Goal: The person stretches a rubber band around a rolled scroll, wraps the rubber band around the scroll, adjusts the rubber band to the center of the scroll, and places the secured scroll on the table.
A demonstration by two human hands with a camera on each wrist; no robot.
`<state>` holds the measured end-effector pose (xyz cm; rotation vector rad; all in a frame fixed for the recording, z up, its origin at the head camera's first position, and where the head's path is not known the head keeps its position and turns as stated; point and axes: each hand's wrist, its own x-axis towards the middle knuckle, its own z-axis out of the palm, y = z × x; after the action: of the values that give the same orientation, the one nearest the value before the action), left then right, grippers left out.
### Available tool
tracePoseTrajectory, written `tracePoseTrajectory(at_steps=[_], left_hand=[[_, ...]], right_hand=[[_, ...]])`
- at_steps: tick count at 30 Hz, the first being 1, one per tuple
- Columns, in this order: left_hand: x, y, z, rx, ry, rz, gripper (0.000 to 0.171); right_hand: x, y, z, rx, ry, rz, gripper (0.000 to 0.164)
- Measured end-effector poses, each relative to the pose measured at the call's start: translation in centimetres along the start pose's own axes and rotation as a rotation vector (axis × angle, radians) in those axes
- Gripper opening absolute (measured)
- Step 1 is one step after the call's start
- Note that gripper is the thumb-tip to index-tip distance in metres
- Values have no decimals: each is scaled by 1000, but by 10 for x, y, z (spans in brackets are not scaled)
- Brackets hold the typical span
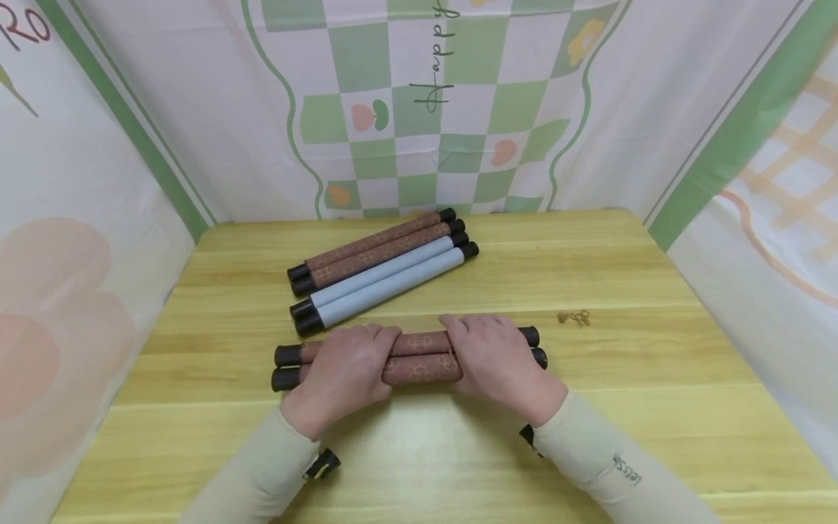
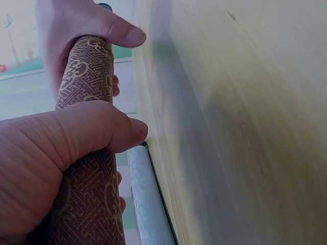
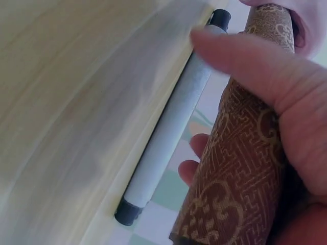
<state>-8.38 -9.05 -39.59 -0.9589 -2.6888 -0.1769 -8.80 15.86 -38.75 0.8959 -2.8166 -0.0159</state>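
Two brown scrolls with gold patterns and black end knobs lie parallel, side by side, in front of me in the head view. My left hand grips the pair left of the middle, and my right hand grips it right of the middle. In the left wrist view the left thumb crosses the brown roll, with fingertips showing on the far side. The right wrist view has the right thumb over the roll, and two fingertips appear past its edge. A stretch of patterned cloth shows between the hands.
Behind the hands, two light blue scrolls and two more brown scrolls lie slanted together on the wooden table. A small brown object lies to the right. Printed cloth hangs behind the table.
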Motion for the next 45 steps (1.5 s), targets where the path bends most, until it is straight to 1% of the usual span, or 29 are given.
tracePoseTrajectory(at_steps=[4, 7, 10, 13, 17, 21, 25, 29, 32, 38, 43, 45], left_hand=[[0, -1, -1, 8, -14, -5, 61], [0, -2, -3, 6, -37, -27, 62], [0, -4, -4, 11, -52, -62, 61], [-1, -7, -5, 25, -47, -82, 56], [-1, -9, -5, 25, -15, -70, 53], [-2, -8, -5, 16, 14, -55, 53], [-2, -7, -5, 20, 31, -44, 55], [-2, -6, -6, 19, 32, -44, 54], [-2, -5, -6, -1, 27, -43, 54], [0, 1, -2, -22, 52, -9, 51], [0, 3, -1, -16, 84, -3, 49], [2, 5, 0, -18, 102, 10, 46]], right_hand=[[1, 4, 1, -9, 8, 11, 67], [1, 5, 1, -13, 19, 14, 57], [2, 7, 1, -26, 17, 25, 58], [2, 9, 0, -32, 5, 41, 60], [2, 10, -1, -22, 9, 48, 59], [4, 9, -1, -23, 15, 54, 58], [5, 6, 0, -37, -1, 60, 62], [6, 2, 0, -54, -7, 59, 68], [7, -2, 1, -63, 17, 47, 67], [7, -13, 4, -58, 123, -15, 66], [7, -17, 6, -55, 171, -3, 68], [9, -20, 7, -54, 187, -5, 67]])
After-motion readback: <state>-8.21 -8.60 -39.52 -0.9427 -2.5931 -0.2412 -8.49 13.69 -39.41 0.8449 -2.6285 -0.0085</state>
